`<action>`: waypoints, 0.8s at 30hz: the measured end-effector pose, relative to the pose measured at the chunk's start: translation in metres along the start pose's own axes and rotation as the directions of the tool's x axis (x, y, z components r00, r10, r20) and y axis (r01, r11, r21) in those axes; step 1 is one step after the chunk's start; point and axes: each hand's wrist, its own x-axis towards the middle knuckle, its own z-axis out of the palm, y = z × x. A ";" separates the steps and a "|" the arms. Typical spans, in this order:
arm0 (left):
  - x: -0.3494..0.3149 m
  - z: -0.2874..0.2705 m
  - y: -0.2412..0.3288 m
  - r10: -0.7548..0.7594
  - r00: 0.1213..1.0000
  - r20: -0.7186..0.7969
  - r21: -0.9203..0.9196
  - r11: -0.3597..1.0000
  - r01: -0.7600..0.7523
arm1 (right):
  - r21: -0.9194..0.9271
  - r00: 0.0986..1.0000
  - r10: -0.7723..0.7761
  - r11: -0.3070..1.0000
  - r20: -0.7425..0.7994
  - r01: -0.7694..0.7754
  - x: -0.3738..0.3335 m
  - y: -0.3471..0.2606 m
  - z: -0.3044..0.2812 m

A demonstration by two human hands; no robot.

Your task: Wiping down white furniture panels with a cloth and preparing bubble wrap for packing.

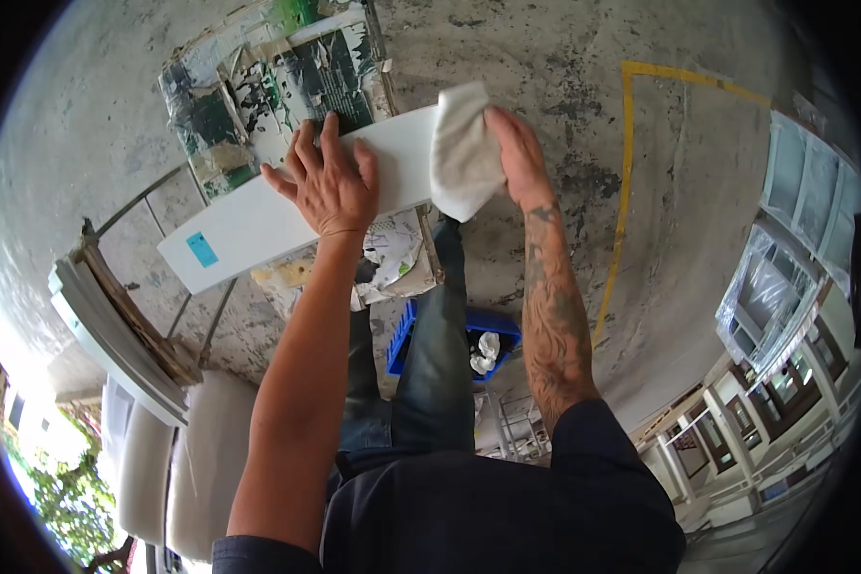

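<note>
Head view: we see a long flat white panel (287, 206) lying slantwise, low-left to upper-right, over a paper-littered surface (258, 86). Left hand (327, 182) spread flat on the panel's middle. Right hand (517, 153) pinches a white cloth (461, 148) at the panel's upper-right end.

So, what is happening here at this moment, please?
A person stands over a long white board that lies across a worn, paper-covered stand on a concrete floor. The left hand rests flat on the board, fingers spread. The right hand holds a white cloth against the board's right end. A small blue sticker sits near the board's left end. A blue crate with white rags stands on the floor by the person's legs.
</note>
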 end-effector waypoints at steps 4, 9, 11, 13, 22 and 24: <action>-0.001 0.002 -0.007 0.002 1.000 -0.031 0.030 1.000 -0.001 | 0.067 0.998 0.058 0.996 -0.003 -0.057 -0.019 0.007 0.006; -0.001 -0.002 -0.010 0.020 0.998 -0.065 0.058 0.998 -0.016 | -0.182 0.997 0.080 0.980 -0.009 -0.080 -0.077 0.076 -0.021; -0.001 0.001 -0.012 0.035 0.998 -0.060 0.054 0.998 -0.032 | -0.026 0.998 0.044 0.999 0.036 -0.043 -0.057 0.073 -0.015; -0.003 0.003 -0.010 0.046 0.996 -0.071 0.068 0.997 -0.042 | 0.207 0.994 0.085 0.973 0.069 -0.097 -0.055 0.071 -0.018; -0.004 0.006 -0.012 0.044 0.992 -0.116 0.050 0.998 -0.039 | 0.694 0.985 0.146 0.701 0.089 -0.167 -0.071 0.071 -0.058; -0.004 0.006 -0.015 0.048 0.992 -0.115 0.035 0.998 -0.045 | 0.667 0.997 0.078 0.742 0.015 -0.068 -0.050 0.051 -0.063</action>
